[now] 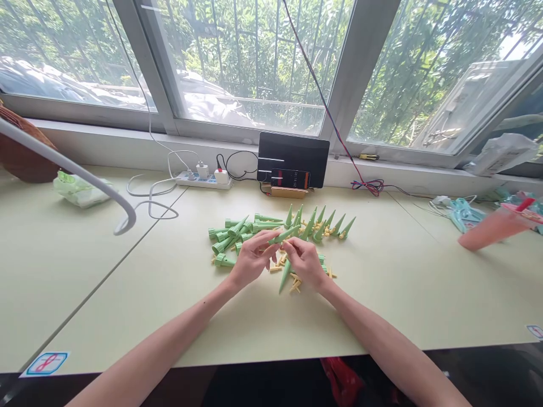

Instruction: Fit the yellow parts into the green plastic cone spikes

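Note:
My left hand (253, 259) is closed on a green plastic spike (285, 234), a plant watering spike by its look, tilted with its point to the right. Beside it my right hand (304, 261) pinches with thumb and forefinger at the spike's near end; what sits in that pinch is too small to make out. Below the hands lie small yellow plastic pieces (296, 282) and another green spike (285, 277). Loose green spikes (224, 246) are heaped to the left. Behind my right hand, several spikes (335, 224) stand point up, with yellow pieces at their bases.
A tablet (293, 152) leans at the window with a phone (290, 178) before it. A power strip (203, 180) with cables lies left of them. A white curved arm (85, 164) crosses the left side. At right are a pink drink cup (494, 227) and a blue-green item (465, 213).

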`<state>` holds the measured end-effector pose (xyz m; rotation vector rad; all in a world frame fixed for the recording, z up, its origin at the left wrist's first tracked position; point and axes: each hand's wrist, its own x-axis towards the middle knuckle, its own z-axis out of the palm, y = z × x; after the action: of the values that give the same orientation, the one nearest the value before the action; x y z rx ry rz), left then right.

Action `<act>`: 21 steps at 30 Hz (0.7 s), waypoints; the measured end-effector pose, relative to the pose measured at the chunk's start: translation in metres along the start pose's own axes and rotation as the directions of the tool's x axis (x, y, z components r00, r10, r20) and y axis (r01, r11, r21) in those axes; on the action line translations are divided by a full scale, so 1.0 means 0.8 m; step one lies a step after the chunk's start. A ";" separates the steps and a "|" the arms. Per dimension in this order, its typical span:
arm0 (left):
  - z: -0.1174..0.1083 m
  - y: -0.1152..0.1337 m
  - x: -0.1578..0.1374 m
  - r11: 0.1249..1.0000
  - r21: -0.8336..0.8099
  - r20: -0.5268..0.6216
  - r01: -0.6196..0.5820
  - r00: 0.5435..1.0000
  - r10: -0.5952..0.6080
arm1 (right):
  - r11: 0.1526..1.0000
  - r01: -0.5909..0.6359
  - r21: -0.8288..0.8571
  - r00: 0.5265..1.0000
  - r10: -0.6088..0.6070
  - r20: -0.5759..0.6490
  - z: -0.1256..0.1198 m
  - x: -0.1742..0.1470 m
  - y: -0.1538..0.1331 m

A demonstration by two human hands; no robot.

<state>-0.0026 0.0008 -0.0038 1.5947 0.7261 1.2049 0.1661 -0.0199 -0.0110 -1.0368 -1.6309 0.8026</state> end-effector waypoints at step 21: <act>0.004 0.024 0.003 0.985 0.044 -0.138 0.167 0.977 -0.160 | 0.972 0.160 -0.174 0.979 -0.178 -0.097 0.002 0.002 -0.001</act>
<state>-0.0009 -0.0049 0.0146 1.4770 0.9658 1.1880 0.1638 -0.0193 -0.0100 -1.0225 -1.6843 0.4934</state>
